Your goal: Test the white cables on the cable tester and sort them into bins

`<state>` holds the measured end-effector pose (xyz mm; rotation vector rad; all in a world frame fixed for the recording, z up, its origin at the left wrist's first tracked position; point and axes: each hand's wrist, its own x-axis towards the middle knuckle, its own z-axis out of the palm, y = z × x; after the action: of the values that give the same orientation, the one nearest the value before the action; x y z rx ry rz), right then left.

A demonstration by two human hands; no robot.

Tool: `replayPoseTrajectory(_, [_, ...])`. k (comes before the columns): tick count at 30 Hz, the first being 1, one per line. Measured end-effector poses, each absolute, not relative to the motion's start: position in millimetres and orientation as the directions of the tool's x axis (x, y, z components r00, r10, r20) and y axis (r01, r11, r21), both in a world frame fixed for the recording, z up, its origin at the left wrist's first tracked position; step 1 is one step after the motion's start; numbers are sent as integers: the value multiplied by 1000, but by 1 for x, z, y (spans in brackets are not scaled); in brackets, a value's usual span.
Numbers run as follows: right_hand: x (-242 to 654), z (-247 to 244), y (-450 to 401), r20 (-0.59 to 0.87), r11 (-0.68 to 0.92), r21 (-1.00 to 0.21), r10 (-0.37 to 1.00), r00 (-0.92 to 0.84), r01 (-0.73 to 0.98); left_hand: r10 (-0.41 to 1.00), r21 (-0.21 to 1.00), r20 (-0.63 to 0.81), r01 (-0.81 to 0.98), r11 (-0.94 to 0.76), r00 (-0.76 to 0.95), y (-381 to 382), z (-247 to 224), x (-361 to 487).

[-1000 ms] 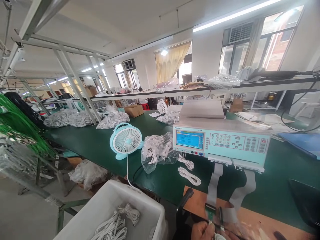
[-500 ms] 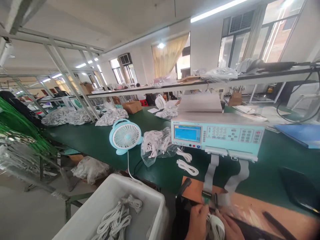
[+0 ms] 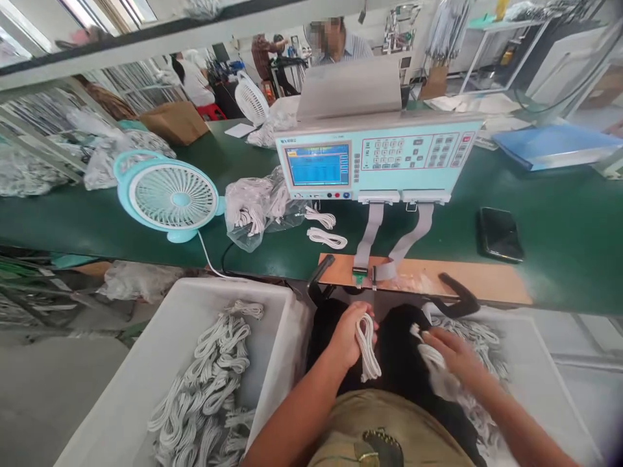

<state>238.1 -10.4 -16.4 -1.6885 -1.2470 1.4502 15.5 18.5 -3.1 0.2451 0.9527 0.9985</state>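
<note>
My left hand (image 3: 351, 332) is closed around a coiled white cable (image 3: 367, 350), held above my lap. To the right, my right hand (image 3: 450, 353) grips another white cable bundle (image 3: 432, 357), somewhat blurred, with a small white connector end showing by the fingers. That hand is over the right-hand white bin (image 3: 540, 350), in which more coiled cables lie. Ahead of both hands, a small green connector board (image 3: 359, 279) and a second connector (image 3: 374, 275) sit at the wooden strip's edge. Grey ribbon cables (image 3: 370, 233) run from them up to the light-blue tester (image 3: 379, 162).
A white bin (image 3: 285, 324) full of coiled cables stands at left. On the green table (image 3: 438, 240) are a blue fan (image 3: 170, 198), bagged cables (image 3: 250, 207), two loose coils (image 3: 327, 237), a phone (image 3: 500, 233) and a blue folder (image 3: 555, 146). Black clamps (image 3: 457, 295) hold the wooden strip (image 3: 496, 279). People work behind.
My view has tipped down and shifted. My hands, together at the connectors before, are now apart and nearer my body, the right one out to the side.
</note>
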Motion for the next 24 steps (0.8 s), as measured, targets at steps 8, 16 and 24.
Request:
replayPoseTrajectory(8, [216, -7, -37, -324, -302, -945, 920, -220, 129, 820, 754, -519, -324, 572, 240, 11, 2, 65])
replayPoseTrajectory(16, [180, -23, -29, -474, -465, -817, 878, -62, -340, 898, 848, 96, 438, -299, 429, -22, 4, 30])
replayPoseTrajectory(24, [167, -37, -21, -552, -567, -723, 818, -164, -394, 860, 791, 123, 475, -387, 495, -25, -9, 31])
